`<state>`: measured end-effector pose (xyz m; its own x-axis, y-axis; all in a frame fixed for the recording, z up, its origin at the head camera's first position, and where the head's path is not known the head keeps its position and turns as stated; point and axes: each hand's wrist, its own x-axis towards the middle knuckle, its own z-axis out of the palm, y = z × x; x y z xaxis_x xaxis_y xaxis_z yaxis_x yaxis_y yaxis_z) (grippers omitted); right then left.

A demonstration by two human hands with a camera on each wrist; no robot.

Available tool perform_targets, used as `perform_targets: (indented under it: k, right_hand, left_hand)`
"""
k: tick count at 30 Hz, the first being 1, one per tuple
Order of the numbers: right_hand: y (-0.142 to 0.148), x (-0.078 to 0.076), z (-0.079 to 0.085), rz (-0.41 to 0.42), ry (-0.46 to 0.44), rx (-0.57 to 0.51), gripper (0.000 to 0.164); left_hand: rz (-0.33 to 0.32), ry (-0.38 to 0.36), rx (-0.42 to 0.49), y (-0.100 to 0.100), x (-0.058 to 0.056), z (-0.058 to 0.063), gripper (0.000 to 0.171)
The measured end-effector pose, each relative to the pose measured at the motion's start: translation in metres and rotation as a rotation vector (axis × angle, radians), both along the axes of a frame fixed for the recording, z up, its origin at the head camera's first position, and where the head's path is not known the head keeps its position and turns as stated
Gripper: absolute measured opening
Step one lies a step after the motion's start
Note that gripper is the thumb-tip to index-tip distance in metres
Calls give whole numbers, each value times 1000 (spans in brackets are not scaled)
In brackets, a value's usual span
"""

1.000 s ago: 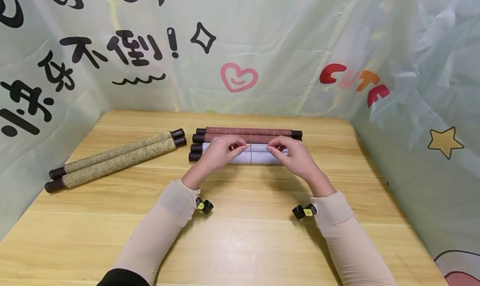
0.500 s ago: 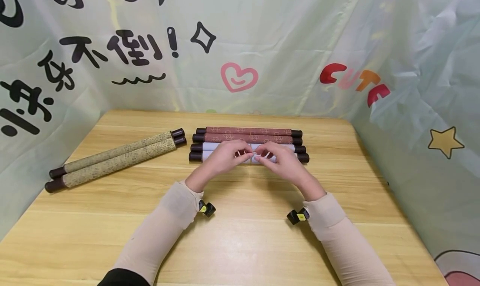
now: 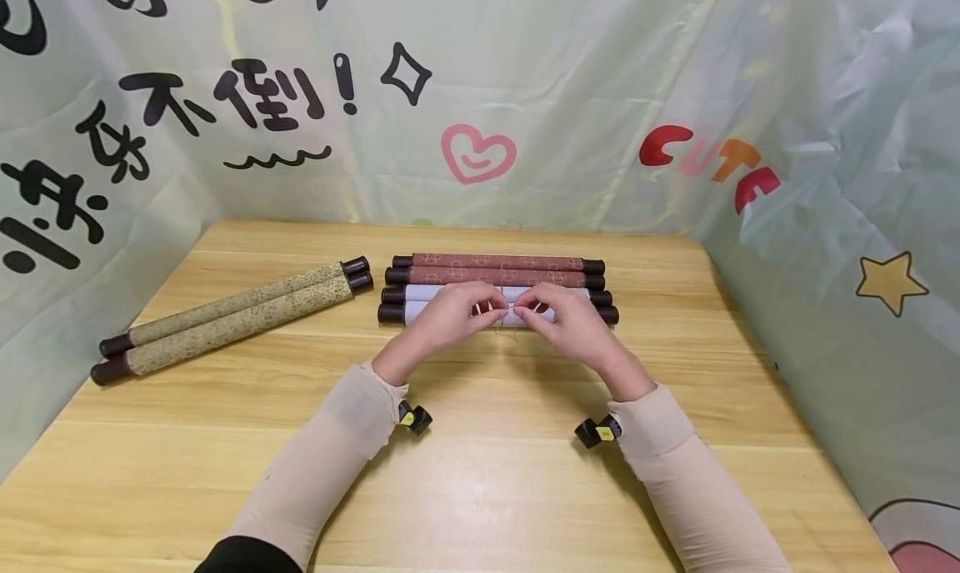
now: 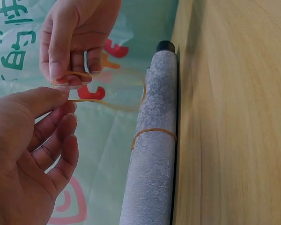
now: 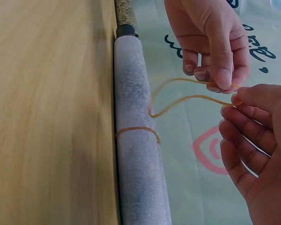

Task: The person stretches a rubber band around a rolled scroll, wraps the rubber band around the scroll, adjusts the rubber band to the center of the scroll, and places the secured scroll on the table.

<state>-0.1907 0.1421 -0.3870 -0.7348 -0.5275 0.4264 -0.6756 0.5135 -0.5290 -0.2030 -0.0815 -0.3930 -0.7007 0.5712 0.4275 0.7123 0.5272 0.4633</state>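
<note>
A pale scroll (image 3: pixel 600 298) with floral patterning and dark end knobs lies rolled from both ends in front of me. A thin yellow cord (image 4: pixel 154 130) wraps round its middle. My left hand (image 3: pixel 453 319) and right hand (image 3: pixel 566 319) meet above the scroll, fingertips nearly together. Each pinches the cord between thumb and forefinger, and a slack loop of cord (image 5: pixel 182 97) hangs from the fingertips beside the scroll. The other fingers of both hands are loosely bent. How the cord crosses between the fingertips is mostly hidden.
Right behind the pale scroll lies a dark red patterned scroll (image 3: pixel 480 274). To the left, a tan speckled scroll (image 3: pixel 240 319) lies at a slant on the wooden table (image 3: pixel 480 490). Printed cloth walls (image 3: pixel 570 98) enclose the table's back and sides.
A second ago my hands were apart on either side of the scroll's middle. They have come together above it, and have barely moved over the last half second.
</note>
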Motion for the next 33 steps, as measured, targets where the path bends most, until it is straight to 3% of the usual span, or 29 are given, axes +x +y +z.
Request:
perform_targets:
  k: [15,23,33]
  right_hand:
    - [2,2,5,-4,-24,26,19]
    - [0,4,9,0,-92,50,17]
    - [-1,4,9,5,-38,65,12]
  left_hand:
    - [-16,-40,37,1,2,2,10]
    - [-11,-43,45,1,3,3,9]
    - [-12,-34,17,2,4,4,7]
